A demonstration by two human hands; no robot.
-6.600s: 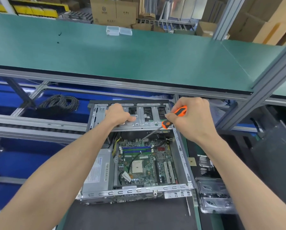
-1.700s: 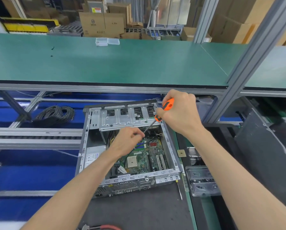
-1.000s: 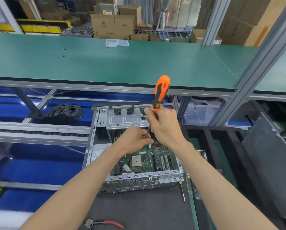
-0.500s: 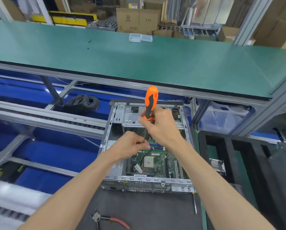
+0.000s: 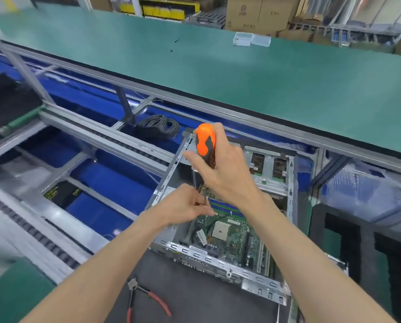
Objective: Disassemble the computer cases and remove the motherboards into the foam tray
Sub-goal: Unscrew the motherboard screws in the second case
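An open grey computer case point(image 5: 220, 258) lies on a dark mat in front of me, with its green motherboard point(image 5: 236, 238) still inside. My right hand point(image 5: 222, 169) grips the orange and black handle of a screwdriver point(image 5: 205, 143), held upright over the left part of the board. My left hand point(image 5: 185, 206) pinches the thin metal shaft just above the board. The shaft's tip is hidden by my fingers. A black foam tray point(image 5: 367, 243) with deep slots stands to the right of the case.
Red-handled pliers point(image 5: 146, 297) lie on the mat near the front edge. A coil of grey cable point(image 5: 158, 127) sits behind the case on blue bins. A wide green bench point(image 5: 241, 73) runs across the back with two small clear boxes point(image 5: 252, 39).
The screwdriver went from slanted at the case's far right rim to upright over the left of the board. My left hand left the drive cage and now pinches the shaft. The view swung left.
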